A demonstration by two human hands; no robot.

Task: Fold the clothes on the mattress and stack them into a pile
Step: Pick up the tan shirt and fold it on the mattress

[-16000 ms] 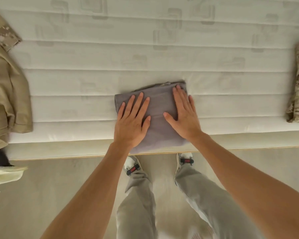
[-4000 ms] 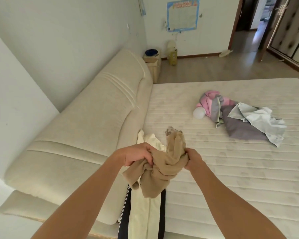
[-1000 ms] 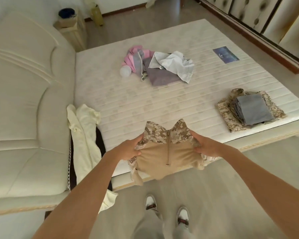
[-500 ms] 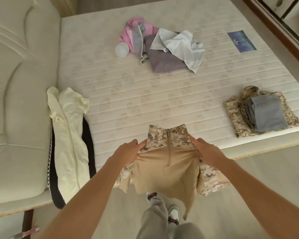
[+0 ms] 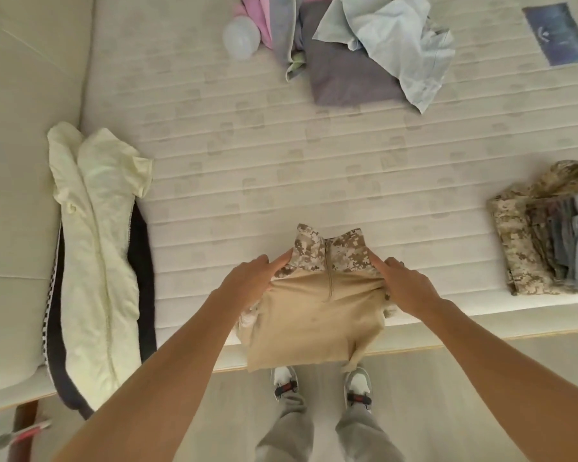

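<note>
A quilted cream mattress [image 5: 281, 168] fills most of the frame, with a padded cream headboard [image 5: 20, 181] along the left edge and pale floor along the bottom. At upper centre lies a loose heap of clothes [image 5: 354, 55] in pink, grey and light blue. A pale yellow garment [image 5: 94, 255] lies over a dark one at the left edge of the mattress. At the right edge sits the folded pile [image 5: 548, 235], a grey piece on camouflage cloth.

Both arms reach forward from the bottom of the frame. The left hand [image 5: 247, 281] and the right hand [image 5: 404, 285] each grip a shoulder of the tan shirt [image 5: 314, 315] with the camouflage collar, fingers curled into the cloth. The shirt is at lower centre, its collar over the mattress and its hem hanging past the near edge above the person's shoes.

Half a second ago the shirt hung lower before the mattress; now its upper part is over the surface, and the view has tipped further down.
</note>
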